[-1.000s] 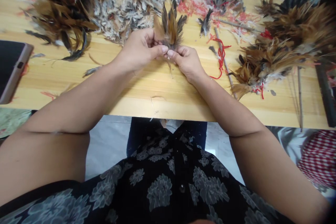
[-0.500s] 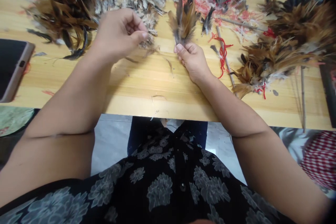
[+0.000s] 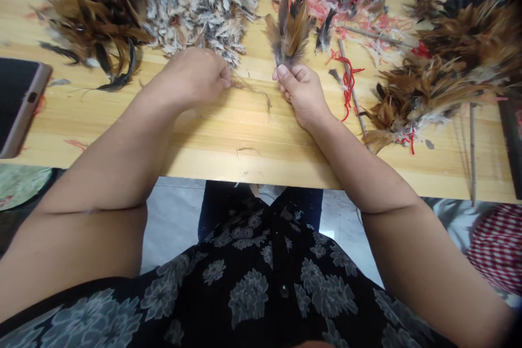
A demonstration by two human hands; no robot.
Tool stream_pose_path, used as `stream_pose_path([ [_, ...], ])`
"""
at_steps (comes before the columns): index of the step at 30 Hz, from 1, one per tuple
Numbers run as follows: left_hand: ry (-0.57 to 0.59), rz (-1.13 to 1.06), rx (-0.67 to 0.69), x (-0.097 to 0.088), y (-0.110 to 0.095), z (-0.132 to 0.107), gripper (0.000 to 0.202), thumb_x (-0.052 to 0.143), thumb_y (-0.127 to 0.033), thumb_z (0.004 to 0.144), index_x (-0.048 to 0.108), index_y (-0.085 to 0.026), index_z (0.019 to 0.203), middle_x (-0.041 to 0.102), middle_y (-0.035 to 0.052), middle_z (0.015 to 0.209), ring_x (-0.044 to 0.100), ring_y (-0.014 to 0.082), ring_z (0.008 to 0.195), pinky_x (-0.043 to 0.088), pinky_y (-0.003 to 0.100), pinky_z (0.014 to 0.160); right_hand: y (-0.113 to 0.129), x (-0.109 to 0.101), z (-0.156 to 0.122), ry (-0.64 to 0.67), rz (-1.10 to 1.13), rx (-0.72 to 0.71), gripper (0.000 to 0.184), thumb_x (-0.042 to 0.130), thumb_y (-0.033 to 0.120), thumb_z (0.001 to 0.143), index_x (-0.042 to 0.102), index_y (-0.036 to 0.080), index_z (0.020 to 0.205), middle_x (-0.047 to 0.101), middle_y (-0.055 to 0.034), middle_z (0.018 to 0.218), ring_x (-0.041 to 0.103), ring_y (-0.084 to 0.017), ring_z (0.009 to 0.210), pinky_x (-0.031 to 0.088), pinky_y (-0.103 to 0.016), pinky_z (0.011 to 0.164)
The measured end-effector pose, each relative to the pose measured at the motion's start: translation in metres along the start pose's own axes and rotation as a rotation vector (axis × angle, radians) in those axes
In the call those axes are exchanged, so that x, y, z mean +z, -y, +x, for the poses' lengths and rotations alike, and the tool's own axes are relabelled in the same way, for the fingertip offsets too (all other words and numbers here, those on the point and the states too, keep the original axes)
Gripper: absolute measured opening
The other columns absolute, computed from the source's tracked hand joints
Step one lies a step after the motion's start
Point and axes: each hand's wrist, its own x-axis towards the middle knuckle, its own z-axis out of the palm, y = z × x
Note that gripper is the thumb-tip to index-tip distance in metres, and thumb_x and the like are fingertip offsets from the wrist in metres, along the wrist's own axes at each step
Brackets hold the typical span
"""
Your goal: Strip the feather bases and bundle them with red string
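Observation:
My right hand point(image 3: 304, 91) is closed round the stems of a small bunch of brown and black feathers point(image 3: 290, 30), which fans upward from the fingers. My left hand point(image 3: 194, 77) rests on the wooden table point(image 3: 228, 136) to its left, fingers pinched on a thin loose feather point(image 3: 250, 88) that trails toward the right hand. Just beyond the left hand lies a heap of grey-white downy feathers point(image 3: 207, 8).
A large pile of brown feathers point(image 3: 93, 5) lies at the far left. More feather bundles tied with red string point(image 3: 440, 70) sit at the right, with a thin stick point(image 3: 349, 87) and red thread point(image 3: 346, 84). A dark phone point(image 3: 18, 103) lies at the left edge.
The hands, first together on the bunch, parted. My left hand went left toward the grey heap, then came down onto the table and pinched a loose feather. The right hand holds the bunch.

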Motion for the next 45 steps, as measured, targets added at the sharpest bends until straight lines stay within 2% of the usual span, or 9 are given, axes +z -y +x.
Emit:
stream_pose_path([
  [3,-0.023,-0.223,0.093,0.012,0.024,0.012,0.03,0.087,-0.011,0.072,0.065,-0.031,0.067,0.053,0.0027,0.077,0.052,0.0326,0.087,0.051,0.043,0.112,0.004,0.001,0.0,-0.017,0.004,0.005,0.068,0.078,0.089,0.11,0.062,0.026,0.089,0.042,0.0063,0.07,0.046,-0.011,0.068,0.045,-0.024,0.063],
  [8,-0.094,-0.453,0.195,0.004,0.037,0.008,0.027,0.093,-0.023,0.086,0.068,-0.033,0.082,0.063,0.005,0.087,0.06,0.0371,0.102,0.051,0.045,0.117,0.005,0.001,-0.001,-0.037,0.003,0.02,0.072,0.075,0.095,0.108,0.066,0.025,0.09,0.043,0.0062,0.069,0.05,-0.012,0.068,0.052,-0.025,0.067],
  [12,-0.145,-0.579,0.212,-0.002,0.031,0.002,0.023,0.096,-0.026,0.087,0.075,-0.034,0.091,0.07,0.0036,0.09,0.066,0.038,0.11,0.055,0.049,0.119,-0.001,-0.001,-0.001,-0.015,-0.004,0.014,0.071,0.074,0.094,0.109,0.07,0.024,0.094,0.047,0.0038,0.075,0.058,-0.015,0.076,0.057,-0.028,0.074],
  [16,-0.189,-0.769,0.262,-0.001,0.021,-0.003,0.021,0.099,-0.036,0.093,0.084,-0.032,0.106,0.074,-0.0016,0.08,0.071,0.0287,0.089,0.065,0.039,0.089,-0.006,0.0,0.001,-0.011,-0.008,0.002,0.071,0.074,0.093,0.109,0.072,0.024,0.093,0.049,0.0032,0.075,0.061,-0.016,0.078,0.061,-0.031,0.079],
  [22,-0.093,-0.97,0.258,0.006,-0.013,-0.01,0.041,0.108,-0.055,0.094,0.076,-0.029,0.097,0.076,0.0015,0.078,0.081,0.0291,0.087,0.07,0.043,0.085,-0.004,0.007,0.001,-0.02,-0.046,-0.045,0.067,0.073,0.085,0.115,0.072,0.022,0.09,0.053,0.004,0.075,0.065,-0.015,0.08,0.064,-0.032,0.085],
  [28,-0.019,-1.031,0.204,0.036,-0.032,-0.003,0.042,0.106,-0.052,0.095,0.071,-0.028,0.093,0.084,0.0069,0.091,0.085,0.031,0.093,0.074,0.051,0.092,-0.006,0.014,0.002,-0.028,-0.053,-0.039,0.061,0.085,0.08,0.108,0.074,0.023,0.092,0.072,-0.0005,0.087,0.072,-0.02,0.095,0.067,-0.035,0.094],
  [32,-0.053,-1.059,0.186,0.05,-0.031,0.005,0.038,0.101,-0.045,0.1,0.067,-0.029,0.095,0.083,0.0054,0.092,0.084,0.029,0.086,0.073,0.052,0.087,-0.009,0.015,0.004,-0.043,-0.118,-0.019,0.064,0.087,0.083,0.105,0.071,0.024,0.088,0.069,0.0,0.083,0.069,-0.02,0.092,0.065,-0.034,0.09],
  [40,-0.116,-0.942,0.227,0.043,-0.033,0.0,0.027,0.096,-0.035,0.091,0.07,-0.029,0.086,0.081,0.0038,0.083,0.073,0.0244,0.074,0.064,0.042,0.076,-0.002,0.016,-0.001,-0.039,-0.196,-0.048,0.061,0.095,0.072,0.103,0.063,0.025,0.081,0.07,-0.0023,0.089,0.072,-0.024,0.104,0.064,-0.037,0.1],
  [45,-0.151,-0.854,0.261,0.041,-0.031,-0.001,0.027,0.096,-0.041,0.092,0.071,-0.03,0.09,0.078,0.0024,0.088,0.078,0.0285,0.09,0.065,0.047,0.09,-0.005,0.017,0.001,-0.034,-0.195,-0.04,0.06,0.096,0.072,0.102,0.064,0.025,0.083,0.069,-0.0019,0.088,0.07,-0.024,0.104,0.064,-0.037,0.096],
])
